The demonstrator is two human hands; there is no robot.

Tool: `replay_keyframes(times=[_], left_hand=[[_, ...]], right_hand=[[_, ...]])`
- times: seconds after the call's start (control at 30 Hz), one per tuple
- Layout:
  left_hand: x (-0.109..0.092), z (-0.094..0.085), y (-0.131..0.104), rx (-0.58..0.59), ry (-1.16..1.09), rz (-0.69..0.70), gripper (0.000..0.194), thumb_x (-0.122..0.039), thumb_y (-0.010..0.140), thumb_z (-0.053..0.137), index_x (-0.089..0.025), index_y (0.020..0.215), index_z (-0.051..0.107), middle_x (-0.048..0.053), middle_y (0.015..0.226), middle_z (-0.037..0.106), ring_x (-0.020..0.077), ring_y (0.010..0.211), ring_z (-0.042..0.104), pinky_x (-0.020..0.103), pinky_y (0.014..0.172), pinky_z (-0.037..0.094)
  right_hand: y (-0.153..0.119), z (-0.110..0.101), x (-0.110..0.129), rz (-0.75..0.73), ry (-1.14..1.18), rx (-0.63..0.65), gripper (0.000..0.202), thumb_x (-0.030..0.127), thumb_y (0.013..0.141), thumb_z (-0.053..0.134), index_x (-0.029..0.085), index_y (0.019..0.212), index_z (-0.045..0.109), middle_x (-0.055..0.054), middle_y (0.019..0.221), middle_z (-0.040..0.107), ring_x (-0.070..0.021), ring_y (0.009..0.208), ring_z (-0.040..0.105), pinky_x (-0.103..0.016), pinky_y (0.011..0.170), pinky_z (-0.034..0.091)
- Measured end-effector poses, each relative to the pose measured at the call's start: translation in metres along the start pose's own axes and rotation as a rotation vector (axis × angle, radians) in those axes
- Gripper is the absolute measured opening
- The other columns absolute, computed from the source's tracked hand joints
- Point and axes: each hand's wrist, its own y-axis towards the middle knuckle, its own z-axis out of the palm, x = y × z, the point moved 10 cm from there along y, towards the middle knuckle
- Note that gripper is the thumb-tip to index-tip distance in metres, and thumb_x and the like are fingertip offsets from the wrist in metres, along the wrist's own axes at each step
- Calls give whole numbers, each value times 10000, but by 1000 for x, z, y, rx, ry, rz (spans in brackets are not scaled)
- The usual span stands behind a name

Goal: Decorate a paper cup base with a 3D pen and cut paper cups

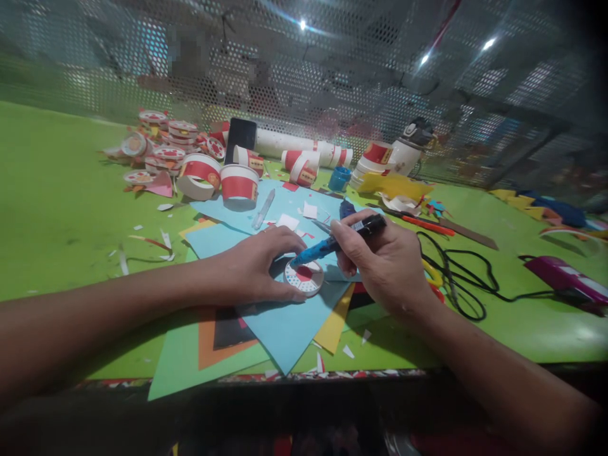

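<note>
My left hand (251,263) pinches the rim of a small round white disc (304,276) between thumb and fingers. The disc has a red centre, dividing lines and blue dots. In my right hand (392,263) is a blue marker (315,252) with a black end, its tip at the disc's upper left edge. A thin pointed tip and a dark blue piece (347,207) show beside the right fingers; what they belong to is hidden. Under both hands lie light blue paper sheets (285,329), over green, orange, black and yellow ones.
Red-and-white paper cups (240,185) stand and lie behind the paper. Decorated paper pieces (166,158) are piled at back left. A blue paint jar (339,179), white bottle (406,152), black cord (456,272) and purple tool (567,282) are right of centre. Paper scraps litter the green table (61,209).
</note>
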Motion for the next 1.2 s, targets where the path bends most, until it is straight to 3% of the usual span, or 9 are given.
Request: replay_keyframes(times=[0.47, 0.83, 0.97, 1.13, 1.2], left_hand=[[0, 1, 1, 8, -10, -17, 431, -452, 766, 714, -182, 1079, 591, 84, 1169, 554, 256, 1108, 513, 367, 952, 418], [-1, 0, 0, -3, -11, 0, 409, -421, 755, 730, -181, 1055, 588, 76, 1139, 564, 240, 1079, 518, 355, 944, 421], [0, 0, 1, -4, -5, 1, 404, -435, 752, 726, -191, 1044, 592, 79, 1149, 566, 253, 1096, 521, 370, 946, 424], [2, 0, 1, 4, 17, -41, 455, -484, 746, 720, -189, 1067, 590, 87, 1178, 558, 268, 1108, 528, 379, 936, 435], [3, 1, 0, 7, 13, -50, 449, -479, 745, 719, -194, 1067, 588, 87, 1181, 558, 270, 1115, 526, 387, 941, 435]], right_hand=[[0, 0, 1, -25, -43, 20, 236, 360, 868, 623, 173, 740, 555, 69, 460, 488, -68, 397, 421, -212, 400, 348], [-7, 6, 24, -217, -230, 74, 167, 292, 874, 641, 175, 765, 596, 73, 530, 503, -50, 407, 407, -203, 393, 346], [-6, 1, 19, -172, -160, 25, 197, 315, 869, 648, 180, 735, 596, 68, 495, 503, -66, 404, 424, -224, 410, 369], [-3, -25, 13, -89, 85, -187, 242, 352, 874, 646, 211, 695, 565, 80, 427, 471, -81, 342, 401, -251, 359, 336], [-3, -26, 13, -76, 104, -197, 246, 352, 868, 654, 215, 688, 557, 82, 426, 471, -81, 341, 403, -249, 357, 336]])
